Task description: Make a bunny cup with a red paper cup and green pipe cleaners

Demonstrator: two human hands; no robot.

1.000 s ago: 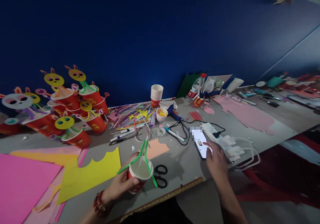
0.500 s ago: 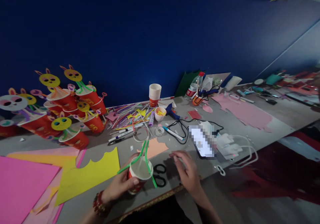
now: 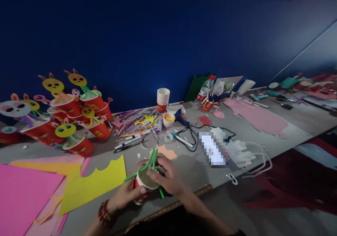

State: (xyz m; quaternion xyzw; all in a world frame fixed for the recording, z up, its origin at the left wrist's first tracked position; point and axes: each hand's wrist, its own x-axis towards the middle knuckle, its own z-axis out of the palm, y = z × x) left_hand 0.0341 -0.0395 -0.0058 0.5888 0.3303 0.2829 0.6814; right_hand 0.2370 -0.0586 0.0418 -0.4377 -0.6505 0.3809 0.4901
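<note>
My left hand [image 3: 125, 195] grips a red paper cup [image 3: 143, 188] with a white rim near the table's front edge. Green straws [image 3: 151, 160] stick up and out from the cup's mouth. My right hand [image 3: 167, 176] has its fingers closed over the cup's rim and the straws on the far side. A red bead bracelet [image 3: 104, 213] circles my left wrist. The scissors that lay beside the cup are hidden under my right hand.
Yellow [image 3: 94, 181] and pink paper sheets [image 3: 23, 194] lie left. Several red cups with paper animal faces [image 3: 65, 113] stand behind them. Loose straws and pens [image 3: 137, 127], stacked cups [image 3: 163, 99], a glue gun [image 3: 180, 116], a lit phone [image 3: 212, 148] and cables [image 3: 252, 157] fill the middle.
My right hand left the phone, swept left across the table and now closes on the cup's rim and straws. My left hand has kept the cup where it was.
</note>
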